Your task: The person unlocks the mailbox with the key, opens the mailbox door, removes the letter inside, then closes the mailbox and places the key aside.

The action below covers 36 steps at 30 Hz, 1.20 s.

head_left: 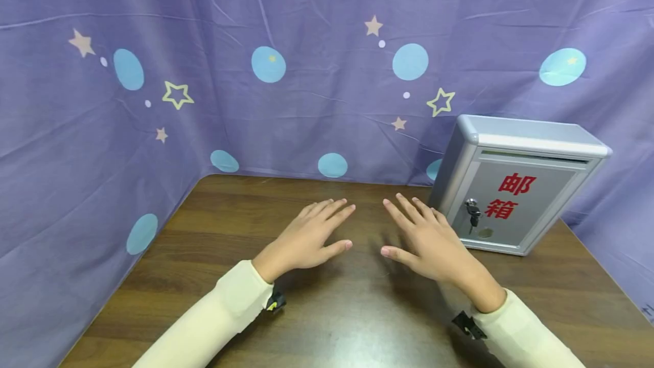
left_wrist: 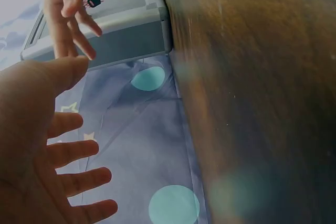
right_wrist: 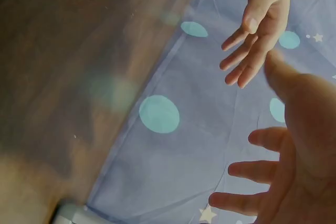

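Above the wooden table, my left hand (head_left: 307, 236) hovers left of centre with its fingers spread and nothing held. My right hand (head_left: 431, 241) hangs across from it, fingers likewise extended, holding nothing. A silver-grey metal mailbox (head_left: 516, 186) stands upright at the table's right, just beyond the right hand. Red characters mark its front door, and a narrow slot runs along the top. Keys (head_left: 474, 213) hang from the lock on the door's left side. In the left wrist view, the keys (left_wrist: 94, 0) show just past the right hand's fingers.
The brown wooden table (head_left: 214, 220) reaches back to a purple curtain (head_left: 317, 10) printed with stars and blue dots. The curtain also hangs along the left and right sides. Dark straps sit at both wrists, under pale sleeves (head_left: 225, 305).
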Tool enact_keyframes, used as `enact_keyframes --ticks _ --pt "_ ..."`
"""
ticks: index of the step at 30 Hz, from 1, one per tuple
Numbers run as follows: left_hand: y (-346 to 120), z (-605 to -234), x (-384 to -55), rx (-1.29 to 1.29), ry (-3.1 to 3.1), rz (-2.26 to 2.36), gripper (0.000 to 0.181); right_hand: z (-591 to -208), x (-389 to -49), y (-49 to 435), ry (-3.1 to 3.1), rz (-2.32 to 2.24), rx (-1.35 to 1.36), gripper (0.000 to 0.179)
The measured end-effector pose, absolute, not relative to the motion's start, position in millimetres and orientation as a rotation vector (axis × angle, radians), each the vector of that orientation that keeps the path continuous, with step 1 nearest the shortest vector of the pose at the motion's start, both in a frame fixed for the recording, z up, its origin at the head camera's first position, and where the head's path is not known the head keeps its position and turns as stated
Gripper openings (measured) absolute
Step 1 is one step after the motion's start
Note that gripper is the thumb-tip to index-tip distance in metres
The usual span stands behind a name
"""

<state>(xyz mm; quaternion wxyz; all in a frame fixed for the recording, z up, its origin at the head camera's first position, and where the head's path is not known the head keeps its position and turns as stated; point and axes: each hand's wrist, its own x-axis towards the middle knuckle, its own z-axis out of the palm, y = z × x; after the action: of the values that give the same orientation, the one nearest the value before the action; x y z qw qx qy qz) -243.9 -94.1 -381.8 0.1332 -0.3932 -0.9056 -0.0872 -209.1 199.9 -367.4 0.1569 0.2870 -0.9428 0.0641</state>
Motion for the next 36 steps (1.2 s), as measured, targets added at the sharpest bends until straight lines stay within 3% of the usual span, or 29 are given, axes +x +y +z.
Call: enact_keyframes --ticks 9,21,36 --pt "-79.1 -380.6 -253.2 -1.109 -2.561 -0.372 0.066 -353.6 -211.6 215.2 -2.496 0.293 0.737 0.077" --pt "-34.6 -367.9 -267.5 -1.141 -2.508 -0.565 0.059 -338.1 -218.1 250.7 -1.995 0.533 0.532 0.045" --pt "11.9 -380.1 -301.3 -1.130 -2.461 -0.878 0.054 -336.5 -231.3 297.6 -1.615 0.695 0.130 0.035"
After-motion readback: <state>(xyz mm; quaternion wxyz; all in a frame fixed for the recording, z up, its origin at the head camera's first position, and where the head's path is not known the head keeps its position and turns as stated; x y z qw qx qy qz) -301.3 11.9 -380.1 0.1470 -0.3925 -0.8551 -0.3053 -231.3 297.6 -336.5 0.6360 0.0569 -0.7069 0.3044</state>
